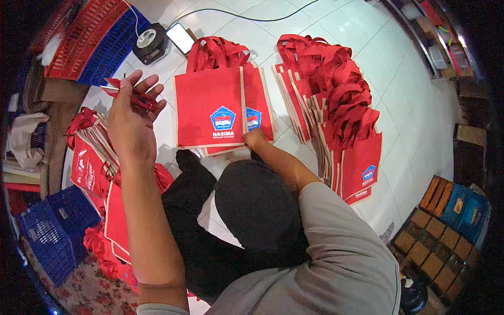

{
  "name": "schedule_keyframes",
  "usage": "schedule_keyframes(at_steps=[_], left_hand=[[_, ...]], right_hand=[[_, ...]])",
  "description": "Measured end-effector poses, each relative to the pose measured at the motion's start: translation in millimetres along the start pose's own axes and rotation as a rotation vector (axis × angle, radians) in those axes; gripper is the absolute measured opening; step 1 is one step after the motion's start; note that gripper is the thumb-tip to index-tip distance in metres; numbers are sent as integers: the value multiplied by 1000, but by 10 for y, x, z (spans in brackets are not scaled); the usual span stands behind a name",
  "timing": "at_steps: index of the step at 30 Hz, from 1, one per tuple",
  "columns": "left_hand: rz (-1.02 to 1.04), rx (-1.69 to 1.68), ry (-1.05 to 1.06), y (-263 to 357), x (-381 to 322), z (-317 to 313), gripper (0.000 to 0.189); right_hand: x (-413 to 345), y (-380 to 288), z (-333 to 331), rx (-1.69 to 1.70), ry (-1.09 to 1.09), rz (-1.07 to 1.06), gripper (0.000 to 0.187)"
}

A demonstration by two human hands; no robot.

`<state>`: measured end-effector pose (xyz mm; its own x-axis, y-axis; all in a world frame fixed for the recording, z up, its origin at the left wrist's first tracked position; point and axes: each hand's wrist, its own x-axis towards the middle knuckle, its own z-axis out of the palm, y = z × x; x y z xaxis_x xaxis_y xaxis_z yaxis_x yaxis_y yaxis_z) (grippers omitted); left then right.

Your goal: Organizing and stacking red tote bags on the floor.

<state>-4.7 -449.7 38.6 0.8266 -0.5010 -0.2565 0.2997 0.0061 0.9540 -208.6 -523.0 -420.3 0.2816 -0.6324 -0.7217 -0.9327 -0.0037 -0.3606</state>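
Observation:
Red fabric tote bags (204,94) with cream edging and a printed emblem lie on the floor before me, their handles pointing away. My right hand (255,138) touches the lower edge of this pile, at the seam between two overlapping bags; its fingertips are partly hidden. Raised at the left, my left hand (138,98) is palm up with a small pair of red-handled snips (142,101) hanging on its fingers. To the right, a fanned row of similar bags (364,165) lies with bunched handles. More red bags (88,169) are heaped to the left, partly behind my left forearm.
A lit phone (180,38) leans near a black cable reel (150,43) with a cord across the tiles. Red and blue plastic crates (112,43) stand at the upper left, a blue crate (49,232) at the lower left. Stacked boxes (431,240) are at the lower right.

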Motion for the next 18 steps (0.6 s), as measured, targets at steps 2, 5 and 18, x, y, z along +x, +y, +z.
schedule_keyframes(at_steps=[2, 5, 18], left_hand=[[2, 4, 8, -3, 14, 4, 41], [5, 15, 4, -30, -7, 53, 41], [117, 168, 12, -16, -61, 84, 42]], right_hand=[[17, 39, -46, -168, -19, -112, 52], [-29, 63, -66, -226, -47, -352, 51], [-106, 381, -411, 379, 11, -123, 11]])
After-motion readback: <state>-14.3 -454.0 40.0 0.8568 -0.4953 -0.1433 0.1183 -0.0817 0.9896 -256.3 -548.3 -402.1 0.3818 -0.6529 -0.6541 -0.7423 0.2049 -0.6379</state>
